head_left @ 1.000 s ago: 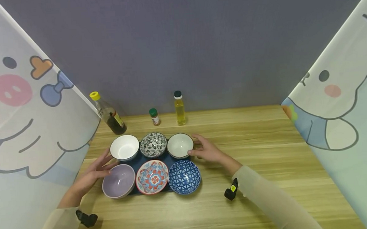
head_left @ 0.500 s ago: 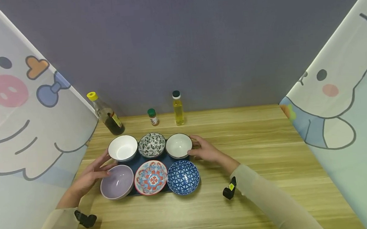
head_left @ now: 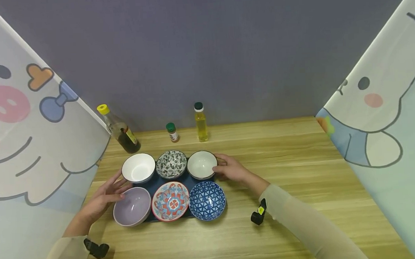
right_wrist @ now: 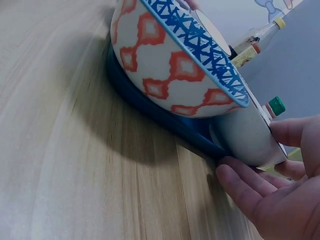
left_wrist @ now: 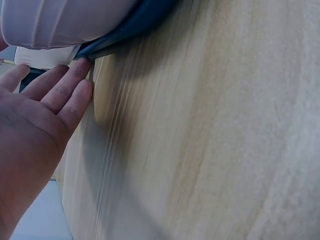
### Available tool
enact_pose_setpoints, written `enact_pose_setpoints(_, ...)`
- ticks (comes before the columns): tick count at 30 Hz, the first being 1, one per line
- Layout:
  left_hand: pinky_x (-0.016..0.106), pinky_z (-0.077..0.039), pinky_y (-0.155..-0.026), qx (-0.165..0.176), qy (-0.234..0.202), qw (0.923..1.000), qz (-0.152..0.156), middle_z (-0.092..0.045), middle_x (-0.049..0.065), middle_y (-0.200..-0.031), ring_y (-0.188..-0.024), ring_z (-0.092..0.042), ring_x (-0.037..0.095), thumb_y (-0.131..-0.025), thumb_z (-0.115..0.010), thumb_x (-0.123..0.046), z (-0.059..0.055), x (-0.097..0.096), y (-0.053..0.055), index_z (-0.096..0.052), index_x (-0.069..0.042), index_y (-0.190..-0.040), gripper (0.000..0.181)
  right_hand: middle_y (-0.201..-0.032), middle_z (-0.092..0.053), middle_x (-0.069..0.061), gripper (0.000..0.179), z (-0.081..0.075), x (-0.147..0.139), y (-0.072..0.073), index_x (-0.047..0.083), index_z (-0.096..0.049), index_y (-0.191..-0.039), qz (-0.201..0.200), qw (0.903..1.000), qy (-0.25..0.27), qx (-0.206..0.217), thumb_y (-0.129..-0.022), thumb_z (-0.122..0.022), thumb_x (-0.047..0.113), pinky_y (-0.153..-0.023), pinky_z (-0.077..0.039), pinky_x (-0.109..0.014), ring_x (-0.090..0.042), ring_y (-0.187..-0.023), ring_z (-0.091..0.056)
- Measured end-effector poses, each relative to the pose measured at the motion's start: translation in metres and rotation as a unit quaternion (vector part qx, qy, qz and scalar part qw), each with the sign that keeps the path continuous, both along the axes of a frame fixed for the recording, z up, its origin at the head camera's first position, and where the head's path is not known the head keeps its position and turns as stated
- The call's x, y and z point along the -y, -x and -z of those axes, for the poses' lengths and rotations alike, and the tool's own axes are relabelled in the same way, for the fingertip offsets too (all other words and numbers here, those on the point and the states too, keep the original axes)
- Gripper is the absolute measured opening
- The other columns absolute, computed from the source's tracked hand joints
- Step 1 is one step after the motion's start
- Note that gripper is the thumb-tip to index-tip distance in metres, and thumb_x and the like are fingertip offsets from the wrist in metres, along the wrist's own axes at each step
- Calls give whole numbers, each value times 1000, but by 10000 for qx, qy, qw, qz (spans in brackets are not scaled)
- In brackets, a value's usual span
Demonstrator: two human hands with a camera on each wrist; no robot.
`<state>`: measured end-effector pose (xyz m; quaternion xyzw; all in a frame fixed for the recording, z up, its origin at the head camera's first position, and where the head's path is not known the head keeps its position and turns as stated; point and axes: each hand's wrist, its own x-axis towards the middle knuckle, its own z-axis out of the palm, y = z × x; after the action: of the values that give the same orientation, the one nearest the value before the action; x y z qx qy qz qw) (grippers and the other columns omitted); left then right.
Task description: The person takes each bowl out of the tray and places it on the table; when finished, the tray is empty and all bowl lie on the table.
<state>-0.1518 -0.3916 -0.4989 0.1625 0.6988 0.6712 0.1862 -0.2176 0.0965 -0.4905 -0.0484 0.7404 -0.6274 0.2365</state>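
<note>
A dark blue tray (head_left: 156, 186) lies on the wooden table with several bowls on it. At its left side is my left hand (left_wrist: 37, 112), fingers extended and fingertips against the tray edge. The thumb of that hand lies by the rim of the purple bowl (head_left: 131, 207), and its fingers are near a white bowl (head_left: 138, 168). On the far right, my right hand (head_left: 233, 169) rests its thumb at the rim of another white bowl (head_left: 202, 164); its fingertips meet the tray edge. Between them are a floral bowl (head_left: 171, 164), a red-patterned bowl (head_left: 170, 201) and a blue triangle-patterned bowl (head_left: 207, 201).
Behind the tray stand a dark sauce bottle (head_left: 126, 139) with a yellow cap, a small green-capped jar (head_left: 173, 133) and a yellow oil bottle (head_left: 201, 124). A grey panel (head_left: 225, 59) rises at the table's back, with cartoon-printed panels at both sides.
The whole scene has shifted slightly left as the head view turned. Both hands stay at the tray's sides, and the bowls keep their places on it.
</note>
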Motion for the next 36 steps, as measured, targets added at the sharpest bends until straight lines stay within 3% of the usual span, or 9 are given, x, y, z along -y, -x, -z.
enact_pose_setpoints(10,18,-47,-101,-2,-276,9993,255,-50,-15,-151,-134,-54,6,-98,-48,13,3,2,-1,4,-10,-165,88,-136,-60,-32,67,-1,-2,-5,9,-41,-157,309,9987,289,276,-95,-67,5,-83,-60,-51,-34,-99,-74)
enact_pose_setpoints(20,17,-45,-103,-98,-343,9987,353,-49,-13,-152,-136,-52,5,-98,-46,14,5,2,-2,2,-4,-164,84,-116,-72,-24,60,3,-4,-6,9,-44,-155,393,9956,638,563,-98,-63,7,-84,-60,-52,-29,-90,-75)
enact_pose_setpoints(36,17,-44,-104,-95,-334,9983,479,-47,-12,-154,-138,-51,6,-98,-43,13,3,1,2,-4,7,-161,74,-116,-71,-25,62,1,-8,-5,9,-44,-155,629,9913,896,727,-96,-63,4,-83,-60,-51,-28,-85,-75)
